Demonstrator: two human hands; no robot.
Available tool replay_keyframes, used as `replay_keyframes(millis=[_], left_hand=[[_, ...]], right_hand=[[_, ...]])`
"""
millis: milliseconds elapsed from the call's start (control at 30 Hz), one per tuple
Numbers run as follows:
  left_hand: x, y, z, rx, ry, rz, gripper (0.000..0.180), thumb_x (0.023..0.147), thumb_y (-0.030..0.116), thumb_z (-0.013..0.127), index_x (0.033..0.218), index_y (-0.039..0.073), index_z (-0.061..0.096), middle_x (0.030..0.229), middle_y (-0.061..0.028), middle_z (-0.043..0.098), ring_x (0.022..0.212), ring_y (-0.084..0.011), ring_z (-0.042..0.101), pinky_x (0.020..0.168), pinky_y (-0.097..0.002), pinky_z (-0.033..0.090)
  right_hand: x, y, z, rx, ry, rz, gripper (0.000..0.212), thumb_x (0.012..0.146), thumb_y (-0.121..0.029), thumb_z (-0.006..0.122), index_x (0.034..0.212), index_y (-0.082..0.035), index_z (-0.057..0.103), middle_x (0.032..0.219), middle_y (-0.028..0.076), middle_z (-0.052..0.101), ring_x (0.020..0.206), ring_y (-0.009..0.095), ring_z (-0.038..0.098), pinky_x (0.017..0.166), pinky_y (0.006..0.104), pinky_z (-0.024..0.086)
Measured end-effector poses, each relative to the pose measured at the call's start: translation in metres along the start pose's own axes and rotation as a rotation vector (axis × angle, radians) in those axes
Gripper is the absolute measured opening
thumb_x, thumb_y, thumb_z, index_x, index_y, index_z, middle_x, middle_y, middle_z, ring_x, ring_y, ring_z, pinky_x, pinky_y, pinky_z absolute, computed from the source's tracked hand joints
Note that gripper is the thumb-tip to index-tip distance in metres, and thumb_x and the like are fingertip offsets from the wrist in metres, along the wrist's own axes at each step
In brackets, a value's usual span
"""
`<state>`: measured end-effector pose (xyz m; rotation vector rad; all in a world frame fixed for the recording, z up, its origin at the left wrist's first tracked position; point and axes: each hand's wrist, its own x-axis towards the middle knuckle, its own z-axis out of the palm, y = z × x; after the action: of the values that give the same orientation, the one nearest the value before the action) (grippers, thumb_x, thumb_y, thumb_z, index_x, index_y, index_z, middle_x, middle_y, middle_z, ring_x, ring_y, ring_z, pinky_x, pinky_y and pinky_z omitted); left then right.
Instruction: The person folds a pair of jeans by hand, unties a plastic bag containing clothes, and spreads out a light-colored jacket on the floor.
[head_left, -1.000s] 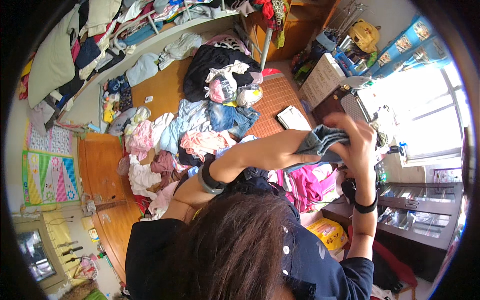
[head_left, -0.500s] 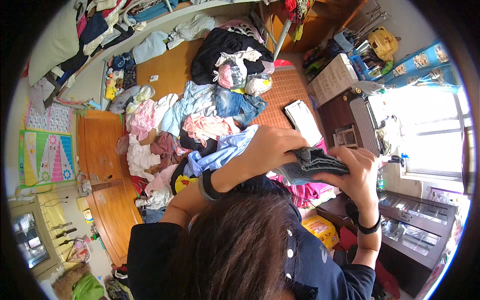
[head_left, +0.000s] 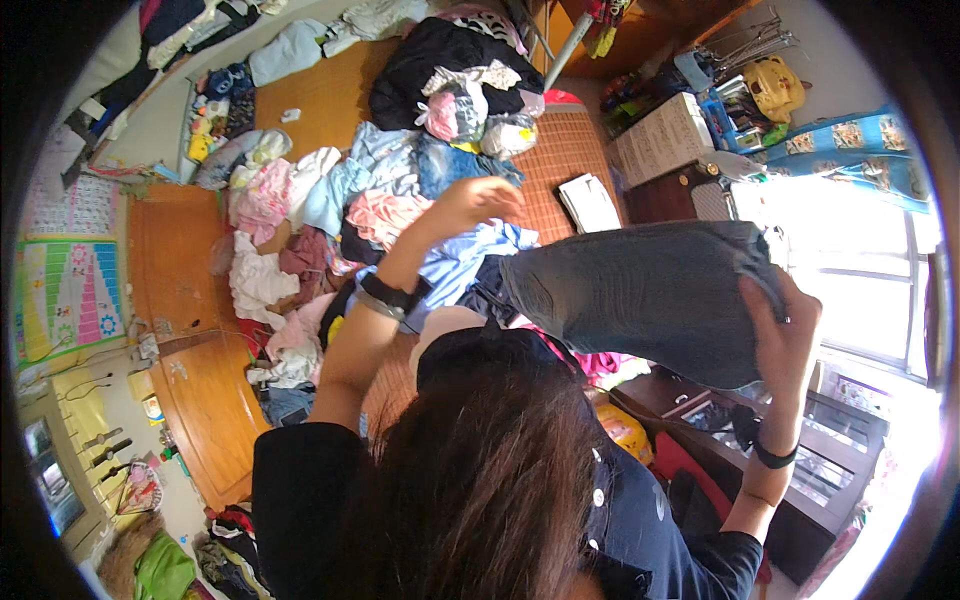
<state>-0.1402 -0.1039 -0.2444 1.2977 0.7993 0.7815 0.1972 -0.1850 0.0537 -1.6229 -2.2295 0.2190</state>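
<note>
A pair of dark grey jeans (head_left: 640, 295), faded along one part, stretches sideways in front of me. At its right end, my right hand (head_left: 788, 325) grips the edge with the thumb against the near side. The left end hangs down over the pile. My left hand (head_left: 478, 205) is off the jeans, raised above the clothes, its fingers loosely stretched and holding nothing. Below it lie a light blue shirt (head_left: 450, 265), a pink garment (head_left: 385, 220) and blue jeans (head_left: 450, 168).
A heap of mixed clothes, including white garments (head_left: 262, 280), covers the bed. Beyond are a black bundle (head_left: 400, 95) and filled plastic bags (head_left: 508, 138). A white flat stack (head_left: 588, 205) lies on the brown mat (head_left: 565, 160). To the right stand a dark cabinet (head_left: 820, 440) and a bright window (head_left: 860, 285).
The grey jeans, bunched between both hands before, now hang spread out. My left hand has let go and moved left; my right hand has moved right with the jeans.
</note>
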Motion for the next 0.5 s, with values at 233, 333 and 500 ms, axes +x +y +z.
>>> replay_keyframes(millis=[233,333,500], left_hand=[[-0.01,-0.174,-0.031,-0.079,-0.106,-0.378,0.043,0.1,0.037,0.053,0.137,0.013,0.05,0.13,-0.0046,0.061,0.115,-0.0199,0.058,0.092,-0.0375,0.05],[-0.007,-0.237,-0.014,-0.226,-0.198,-0.138,0.046,0.105,0.04,0.043,0.142,0.014,0.046,0.141,-0.0036,0.053,0.125,-0.0206,0.053,0.101,-0.0404,0.044],[0.044,-0.162,0.052,-0.657,-0.249,-0.154,0.071,0.095,0.031,0.063,0.152,0.004,0.028,0.143,-0.0153,0.049,0.127,-0.0277,0.052,0.105,-0.0409,0.043]], right_hand=[[-0.012,0.05,-0.137,-0.284,0.401,0.081,0.033,0.095,-0.028,0.067,0.118,-0.005,0.068,0.096,0.009,0.069,0.08,0.017,0.064,0.073,0.0281,0.051],[-0.013,-0.001,-0.168,0.185,0.665,0.368,0.055,0.091,-0.038,0.067,0.139,-0.013,0.054,0.128,0.018,0.059,0.106,0.031,0.068,0.083,0.0372,0.059],[-0.052,0.009,-0.266,-1.188,0.382,-0.165,0.072,0.088,-0.044,0.064,0.15,-0.016,0.04,0.148,0.014,0.046,0.138,0.031,0.044,0.113,0.0475,0.038]])
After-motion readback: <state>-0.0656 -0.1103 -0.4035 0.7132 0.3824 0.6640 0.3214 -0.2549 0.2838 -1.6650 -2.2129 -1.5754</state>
